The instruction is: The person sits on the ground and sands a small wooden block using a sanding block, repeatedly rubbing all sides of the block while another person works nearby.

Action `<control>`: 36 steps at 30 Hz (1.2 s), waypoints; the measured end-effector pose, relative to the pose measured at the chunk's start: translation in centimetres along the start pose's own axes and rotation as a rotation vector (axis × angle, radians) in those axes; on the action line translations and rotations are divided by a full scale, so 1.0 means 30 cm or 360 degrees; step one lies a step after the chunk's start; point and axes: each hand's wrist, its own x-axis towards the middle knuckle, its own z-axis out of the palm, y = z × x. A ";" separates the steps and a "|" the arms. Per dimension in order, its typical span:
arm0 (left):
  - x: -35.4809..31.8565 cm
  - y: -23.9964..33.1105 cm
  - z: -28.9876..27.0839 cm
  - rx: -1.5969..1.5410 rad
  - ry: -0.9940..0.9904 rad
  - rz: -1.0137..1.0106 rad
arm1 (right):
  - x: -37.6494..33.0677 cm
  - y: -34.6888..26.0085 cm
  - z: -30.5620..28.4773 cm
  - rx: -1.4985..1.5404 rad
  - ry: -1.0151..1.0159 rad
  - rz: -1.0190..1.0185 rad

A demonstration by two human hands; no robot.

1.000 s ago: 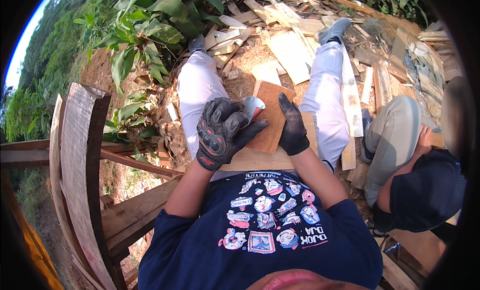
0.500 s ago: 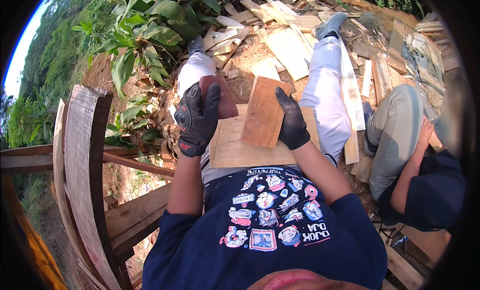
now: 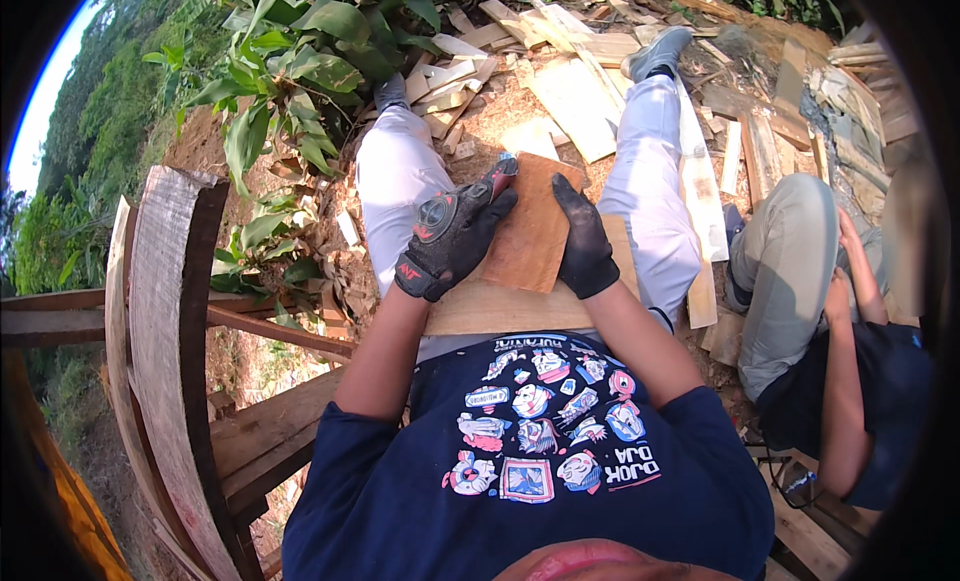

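Note:
In my gloved right hand (image 3: 583,243) is a reddish-brown wooden block (image 3: 532,231), gripped along its right edge with the thumb on its face. The block stands tilted above a paler wooden board (image 3: 480,311) lying across my lap. My gloved left hand (image 3: 455,231) is closed at the block's left edge. It holds a dark red piece of sandpaper (image 3: 503,177), of which only a narrow part shows by the fingers; the rest is hidden by the glove.
Wood offcuts (image 3: 575,101) litter the ground between and beyond my feet. A curved plank (image 3: 165,351) rises on the left, near leafy plants (image 3: 330,61). Another person (image 3: 830,311) sits close at my right, knees bent.
My left hand has moved right with the sandpaper, from apart to against the block's left edge. My right hand and the block have barely moved. The other person's arms have shifted.

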 end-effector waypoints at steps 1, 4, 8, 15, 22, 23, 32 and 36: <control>-0.007 -0.013 0.004 -0.0015 -0.0022 0.0055 | 0.002 0.007 -0.004 0.0002 0.0019 -0.0023; -0.076 -0.036 0.037 0.0071 0.0036 0.0301 | 0.019 0.025 -0.042 -0.0001 0.0099 -0.0085; -0.176 -0.009 0.053 0.0121 0.0056 0.0175 | 0.020 0.041 -0.053 -0.0087 0.0211 -0.0102; -0.209 -0.001 0.037 0.0021 0.0023 0.0113 | 0.018 0.037 -0.041 -0.0123 0.0213 -0.0093; -0.189 -0.037 0.029 -0.0005 -0.0037 0.0137 | 0.018 0.036 -0.029 -0.0183 0.0259 -0.0117; -0.173 -0.036 0.031 0.0003 -0.0015 0.0142 | 0.014 0.036 -0.019 -0.0189 0.0234 -0.0114; 0.054 -0.033 0.006 0.0218 -0.0277 0.0007 | 0.021 0.023 -0.028 -0.0058 0.0146 -0.0115; -0.063 -0.084 0.035 0.0141 -0.0090 0.0359 | 0.019 0.018 -0.047 0.0046 0.0150 -0.0044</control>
